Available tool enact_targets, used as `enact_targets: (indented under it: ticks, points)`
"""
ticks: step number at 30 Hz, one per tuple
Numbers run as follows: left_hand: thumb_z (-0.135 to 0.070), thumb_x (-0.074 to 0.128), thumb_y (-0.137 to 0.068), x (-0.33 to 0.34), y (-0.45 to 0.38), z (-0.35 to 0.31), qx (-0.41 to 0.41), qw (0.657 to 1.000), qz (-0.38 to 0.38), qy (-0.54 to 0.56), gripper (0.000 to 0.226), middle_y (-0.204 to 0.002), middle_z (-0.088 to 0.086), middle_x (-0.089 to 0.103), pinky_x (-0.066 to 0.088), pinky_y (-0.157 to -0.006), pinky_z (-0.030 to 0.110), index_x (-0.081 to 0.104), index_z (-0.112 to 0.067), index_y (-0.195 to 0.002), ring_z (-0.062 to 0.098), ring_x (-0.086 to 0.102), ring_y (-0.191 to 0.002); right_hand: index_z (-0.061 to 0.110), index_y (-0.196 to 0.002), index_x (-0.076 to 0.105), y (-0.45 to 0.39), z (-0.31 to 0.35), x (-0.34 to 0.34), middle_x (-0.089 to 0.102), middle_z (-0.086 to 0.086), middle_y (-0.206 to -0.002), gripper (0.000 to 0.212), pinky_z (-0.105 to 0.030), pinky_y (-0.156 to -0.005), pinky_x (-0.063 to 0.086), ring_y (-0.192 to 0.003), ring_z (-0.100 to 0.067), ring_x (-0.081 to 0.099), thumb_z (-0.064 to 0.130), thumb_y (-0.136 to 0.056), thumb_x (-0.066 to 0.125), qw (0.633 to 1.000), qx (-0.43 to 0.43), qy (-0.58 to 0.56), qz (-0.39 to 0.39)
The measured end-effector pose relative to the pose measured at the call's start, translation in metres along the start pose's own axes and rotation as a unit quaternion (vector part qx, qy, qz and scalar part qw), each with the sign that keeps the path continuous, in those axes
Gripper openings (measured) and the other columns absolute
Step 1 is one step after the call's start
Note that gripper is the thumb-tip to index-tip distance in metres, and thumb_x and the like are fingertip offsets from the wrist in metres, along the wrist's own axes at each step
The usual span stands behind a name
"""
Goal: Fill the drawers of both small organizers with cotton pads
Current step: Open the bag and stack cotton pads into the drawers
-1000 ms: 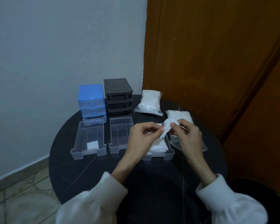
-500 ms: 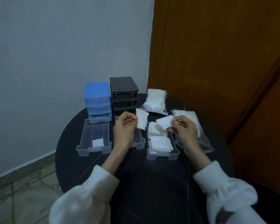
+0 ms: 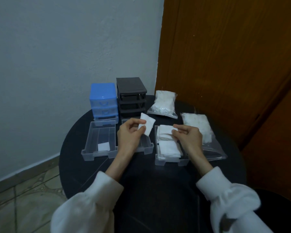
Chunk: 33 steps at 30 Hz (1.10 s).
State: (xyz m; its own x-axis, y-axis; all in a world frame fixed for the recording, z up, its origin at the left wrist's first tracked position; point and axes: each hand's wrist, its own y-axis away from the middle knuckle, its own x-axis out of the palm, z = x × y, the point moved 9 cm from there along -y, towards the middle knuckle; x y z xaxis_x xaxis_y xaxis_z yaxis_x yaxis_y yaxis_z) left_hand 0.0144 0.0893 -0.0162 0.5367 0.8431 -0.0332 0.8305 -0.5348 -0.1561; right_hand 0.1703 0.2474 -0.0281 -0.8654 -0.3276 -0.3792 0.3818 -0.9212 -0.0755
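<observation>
Dim indoor light, cool bluish cast over whole picture. No lamp visible; light soft, even, no hard shadows. Black table (image 3: 158, 182) very dark, only faint streaks of reflection on surface. White wall (image 3: 57, 47) looks grey-blue; wooden door (image 3: 225, 56) warmer, darker toward right edge. Wide-angle bending: door edge and floor line lean near borders. Sleeves (image 3: 84, 209) at bottom soft, slightly blurred. Fine detail muddy, some noise in dark areas.

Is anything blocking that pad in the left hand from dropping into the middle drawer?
Nothing visible: the left hand pinches the cotton pad above the open-topped middle drawer.
</observation>
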Motion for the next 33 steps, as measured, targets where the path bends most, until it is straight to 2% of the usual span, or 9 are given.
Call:
enact_targets:
  ticks: [4,7,13,16,19,23,26,30,33]
  points:
    - [0.001,0.060,-0.085,0.003,-0.001,0.003,-0.002,1.000,0.012,0.006,0.021,-0.099,-0.003,0.063,0.052,-0.072,0.014,0.063,-0.016,-0.097,-0.001,0.060,-0.084,0.017,-0.113,0.067,0.001,0.002,0.004,0.062,0.003,-0.092,0.030,-0.009,-0.065,0.039,-0.074,-0.001,0.052,0.014,-0.084,0.068,0.996,-0.039,0.077,0.012]
    - [0.000,0.057,-0.087,0.005,0.000,0.006,-0.011,1.000,0.014,0.017,0.025,-0.100,0.001,0.065,0.051,-0.067,0.014,0.059,-0.019,-0.103,0.002,0.062,-0.085,0.017,-0.112,0.067,0.000,0.005,0.007,0.061,0.002,-0.086,0.029,-0.009,-0.063,0.039,-0.072,-0.003,0.052,0.013,-0.084,0.068,0.991,-0.069,0.112,0.019]
    - [-0.003,0.056,-0.089,0.025,0.003,0.007,-0.032,0.997,0.075,0.000,0.020,-0.089,0.000,0.066,0.051,-0.062,0.016,0.059,-0.015,-0.105,0.004,0.063,-0.077,0.015,-0.103,0.069,-0.004,0.006,0.006,0.056,-0.006,-0.119,0.020,-0.018,-0.077,0.042,-0.091,-0.010,0.053,0.007,-0.091,0.055,0.983,-0.078,0.163,0.027]
    - [-0.002,0.060,-0.086,0.047,0.010,0.005,-0.029,0.988,0.148,-0.029,0.018,-0.084,0.002,0.067,0.052,-0.067,0.024,0.061,-0.017,-0.096,0.011,0.064,-0.073,0.015,-0.104,0.068,-0.004,0.014,-0.006,0.055,-0.006,-0.123,0.026,-0.019,-0.085,0.040,-0.099,-0.009,0.050,0.003,-0.093,0.049,0.982,-0.090,0.163,0.017]
    - [-0.004,0.066,-0.083,0.063,0.016,0.004,-0.012,0.980,0.184,-0.074,0.019,-0.079,0.006,0.066,0.052,-0.072,0.031,0.063,-0.019,-0.094,0.017,0.062,-0.072,0.011,-0.104,0.069,-0.004,0.016,-0.016,0.058,-0.006,-0.120,0.028,-0.019,-0.078,0.038,-0.092,-0.005,0.048,0.002,-0.094,0.045,0.986,-0.081,0.145,0.018]
    - [-0.006,0.069,-0.081,0.075,0.019,0.005,-0.001,0.970,0.212,-0.115,0.020,-0.067,-0.002,0.061,0.046,-0.057,0.018,0.064,-0.015,-0.099,0.005,0.055,-0.057,0.011,-0.099,0.070,-0.003,0.012,-0.014,0.063,-0.005,-0.115,0.027,-0.017,-0.072,0.039,-0.089,-0.008,0.051,0.002,-0.094,0.045,0.986,-0.072,0.141,0.054]
    - [-0.005,0.070,-0.080,0.075,0.020,0.002,0.035,0.966,0.190,-0.172,0.021,-0.065,-0.008,0.053,0.037,-0.051,0.006,0.065,-0.015,-0.098,0.000,0.048,-0.054,0.012,-0.097,0.071,-0.001,0.011,-0.012,0.063,-0.005,-0.115,0.027,-0.017,-0.070,0.041,-0.088,-0.008,0.051,0.002,-0.093,0.047,0.985,-0.077,0.142,0.064]
    - [-0.008,0.072,-0.077,0.075,0.021,-0.002,0.086,0.949,0.173,-0.249,0.026,-0.086,-0.009,0.062,0.045,-0.069,0.009,0.063,-0.021,-0.098,-0.003,0.050,-0.063,0.012,-0.097,0.071,0.000,0.011,-0.010,0.063,-0.005,-0.116,0.025,-0.015,-0.071,0.041,-0.089,-0.008,0.051,0.002,-0.093,0.048,0.984,-0.084,0.139,0.066]
    - [-0.018,0.075,-0.074,0.074,0.018,-0.003,0.106,0.936,0.158,-0.295,0.031,-0.094,-0.014,0.063,0.043,-0.090,0.035,0.061,-0.027,-0.099,-0.002,0.047,-0.065,0.011,-0.099,0.070,0.001,0.013,-0.011,0.063,-0.005,-0.113,0.024,-0.011,-0.064,0.038,-0.082,-0.007,0.051,0.002,-0.093,0.049,0.983,-0.095,0.145,0.064]
